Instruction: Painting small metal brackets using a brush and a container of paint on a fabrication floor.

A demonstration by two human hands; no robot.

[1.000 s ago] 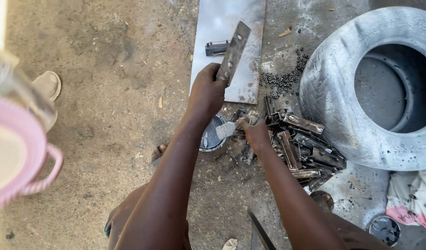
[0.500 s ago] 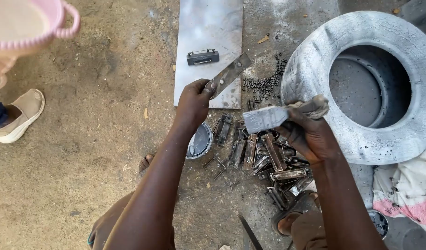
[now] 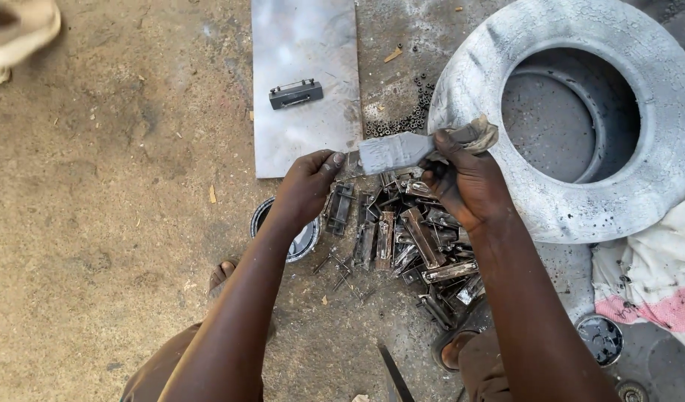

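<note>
A: What is cut off or hard to see?

B: The shoe (image 3: 18, 33) at 11 o'clock runs off the edge and is blurred. The tire (image 3: 581, 201) is clipped at the top, the cloth (image 3: 648, 275) at 4 o'clock by the right side. The can (image 3: 289, 242) sits mostly under the left wrist. What the left hand (image 3: 305, 186) pinches, I can't make out; only a small dark end shows at its fingers (image 3: 331, 160).

A: And the fingers themselves?

B: Left ones are curled shut, tips meeting the brush (image 3: 402, 151) bristles. The right hand (image 3: 465, 182) is clenched round the brush handle, bristles pointing to 9 o'clock.

A: Where is the brush?

B: In the air at centre, above the pile of metal parts (image 3: 402, 238), just at the plate's (image 3: 305, 45) lower right corner. One hinge (image 3: 295, 94) lies alone on the plate, at 11 o'clock from the hands. Small nuts (image 3: 413, 115) lie between plate and tire.
</note>
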